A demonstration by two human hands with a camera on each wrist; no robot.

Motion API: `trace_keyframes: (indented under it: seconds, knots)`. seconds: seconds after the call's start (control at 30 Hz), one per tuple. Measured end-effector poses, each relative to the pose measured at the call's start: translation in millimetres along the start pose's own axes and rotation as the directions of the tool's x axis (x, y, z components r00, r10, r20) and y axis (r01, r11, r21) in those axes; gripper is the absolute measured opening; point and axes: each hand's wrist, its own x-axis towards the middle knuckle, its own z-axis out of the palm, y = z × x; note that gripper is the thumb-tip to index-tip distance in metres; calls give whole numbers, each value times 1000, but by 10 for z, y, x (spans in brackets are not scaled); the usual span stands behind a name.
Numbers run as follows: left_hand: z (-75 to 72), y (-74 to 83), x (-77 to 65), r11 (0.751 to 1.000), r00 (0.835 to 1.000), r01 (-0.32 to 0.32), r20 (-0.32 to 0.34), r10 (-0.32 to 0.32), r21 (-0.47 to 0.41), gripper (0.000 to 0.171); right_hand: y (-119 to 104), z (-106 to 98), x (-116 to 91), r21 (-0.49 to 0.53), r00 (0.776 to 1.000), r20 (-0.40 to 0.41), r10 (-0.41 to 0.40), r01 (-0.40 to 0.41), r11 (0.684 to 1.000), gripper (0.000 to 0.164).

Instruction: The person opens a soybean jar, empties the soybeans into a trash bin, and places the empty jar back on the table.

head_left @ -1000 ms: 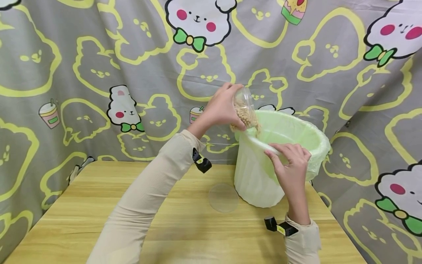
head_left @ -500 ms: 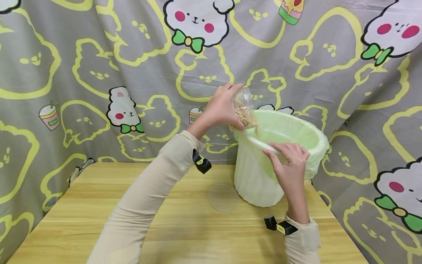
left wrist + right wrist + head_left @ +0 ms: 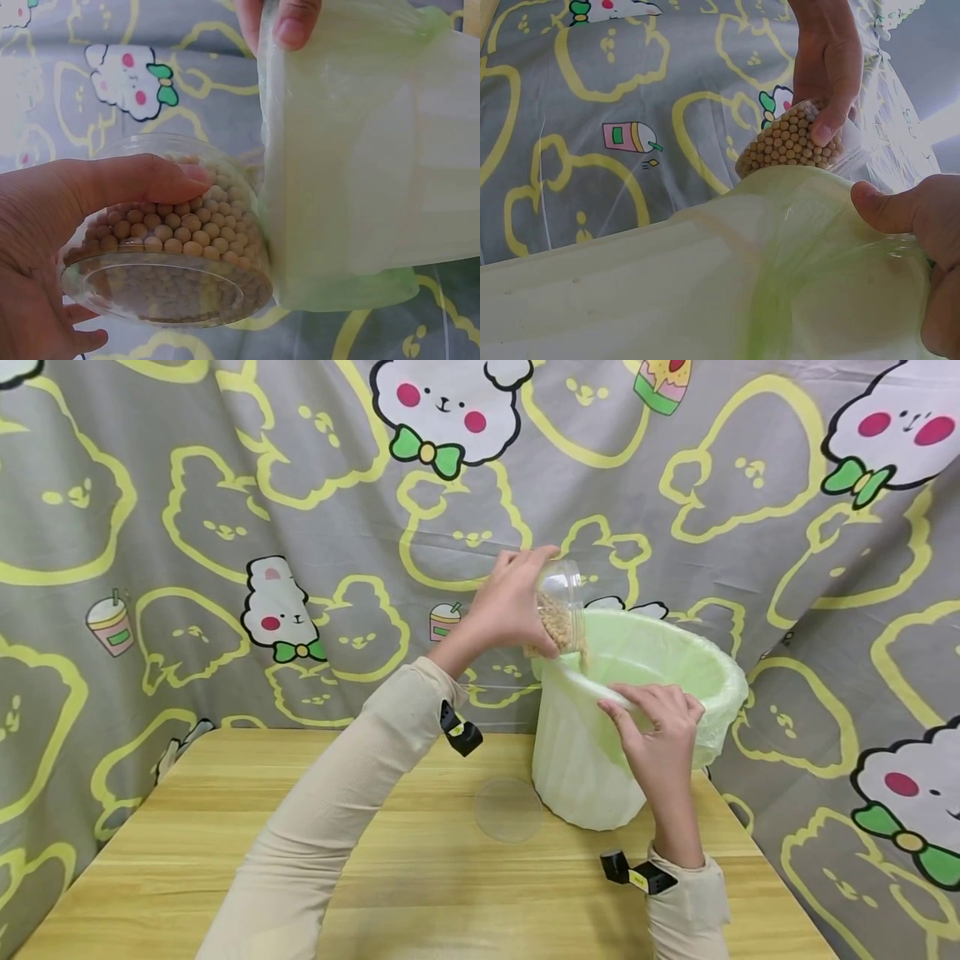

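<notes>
risking, perhaps, beans (image 3: pixel 187 225) spilt outside the bin (image 3: pixel 581 772) through any slip of the jar (image 3: pixel 559 597) or sag of the liner (image 3: pixel 667 656). tipping the jar over the bin's left edge with the left hand's (image 3: pixel 510 606) thumb and fingers wrapped round its side, and pinching the liner on the near side with the right hand (image 3: pixel 666 727).

Your head view is bright and even, just faint shadows on the pale yellow wood-grain table (image 3: pixel 187 860) and small glints on the clear round plastic jar (image 3: pixel 561 580). Your wrist views come out dimmer. Left one washes out white at its left edge; right one catches a glare streak at its right, source hard to tell.
</notes>
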Motion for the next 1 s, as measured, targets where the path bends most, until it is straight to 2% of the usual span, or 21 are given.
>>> trace_keyframes:
  seconds: [0.2, 0.43, 0.8, 1.0]
  knots:
    - [1, 15, -1, 1000, 1000, -14, -4, 14, 10, 123, 4, -2, 0, -1, 1000, -1, 1, -1, 1000, 21]
    - [1, 26, -1, 996, 999, -49, 4, 49, 70, 124, 3, -5, 1, -3, 1000, -6, -1, 1, 1000, 21]
    - [36, 19, -5, 989, 991, -122, -37, 125, 78, 119, -6, -5, 3, -3, 1000, -2, -4, 3, 1000, 21]
    - [37, 47, -8, 984, 991, -126, -19, 129, 129, 121, -6, -6, -1, -3, 1000, 4, -5, 5, 1000, 21]
